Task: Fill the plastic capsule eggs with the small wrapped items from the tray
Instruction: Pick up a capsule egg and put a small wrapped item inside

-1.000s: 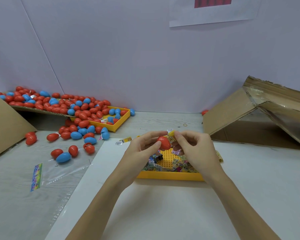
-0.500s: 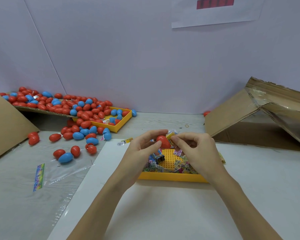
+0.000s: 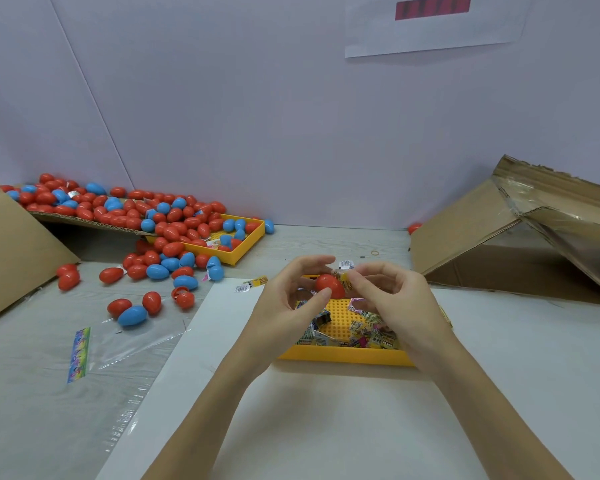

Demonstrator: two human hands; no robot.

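A red capsule egg (image 3: pixel 329 286) is held above the yellow tray (image 3: pixel 343 356), pinched between thumb and fingers of my left hand (image 3: pixel 288 303). My right hand (image 3: pixel 395 299) pinches a small yellow wrapped item (image 3: pixel 344 279) right against the egg's upper right side. Whether the egg is apart or closed is hidden by my fingers. The tray holds several small wrapped items (image 3: pixel 368 336) on its pegged floor.
A pile of red and blue eggs (image 3: pixel 136 216) spills from a cardboard flap and a second yellow tray (image 3: pixel 243 247) at the back left. Loose eggs (image 3: pixel 132 315) and a clear plastic bag (image 3: pixel 118 344) lie left. An open cardboard box (image 3: pixel 520 237) stands right.
Both hands stay together over the tray, working the wrapped item against the red egg. Little else moved apart from a slight shift of view.
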